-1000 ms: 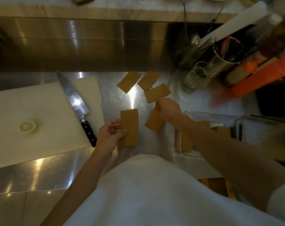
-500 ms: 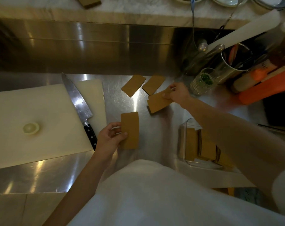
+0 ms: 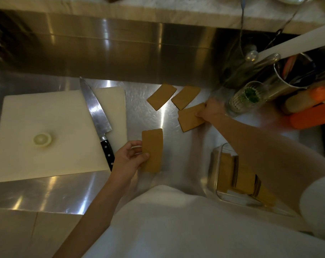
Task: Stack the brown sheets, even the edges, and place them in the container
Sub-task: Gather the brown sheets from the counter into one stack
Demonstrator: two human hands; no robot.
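4 lots of brown sheets are out on the counter here: the left hand (image 3: 129, 158) pinches 1 small stack (image 3: 152, 149) by its near left edge, thumb on top, and the right hand (image 3: 211, 110) closes on the right end of another (image 3: 190, 117), where a 2nd edge peeks out underneath. Just beyond the right hand's fingers, 2 single sheets (image 3: 161, 96) and (image 3: 186, 97) lie flat, side by side, tilted the same way, close but apart. More sheets stand on edge in the clear container (image 3: 212, 175) under the right forearm; their count is hard to read. The surface is a brushed steel counter (image 3: 148, 116) with bright glare, backed by a steel splash wall. Left of the left hand sits 1 white cutting board (image 3: 46, 131) with 1 chef's knife (image 3: 96, 112). The sheets are thin, tan, matte rectangles.
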